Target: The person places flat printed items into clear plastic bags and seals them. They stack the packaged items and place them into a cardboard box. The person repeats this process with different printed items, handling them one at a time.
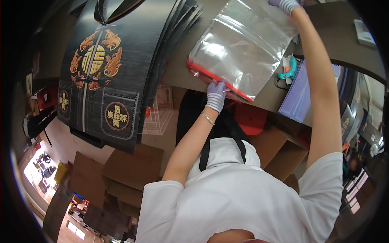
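A stack of clear plastic bags (243,46) with a red edge strip lies on the table in front of me. My left hand (216,94), in a purple-and-white striped glove, is closed on the near red edge, fingers around the plastic. My right hand (287,5), gloved alike, reaches to the far right corner of the bags; its fingers are partly cut off by the picture's upper rim. To the left stands a stack of black garment-shaped bags (142,52) with orange and gold embroidery and dark handles.
A teal-handled tool (288,69) lies right of the plastic, beside a purple flat stack (298,95) at the table edge. Below are cardboard boxes (131,166), a red stool-like object (249,117) and a white wire basket (160,115). A white device (364,33) sits far right.
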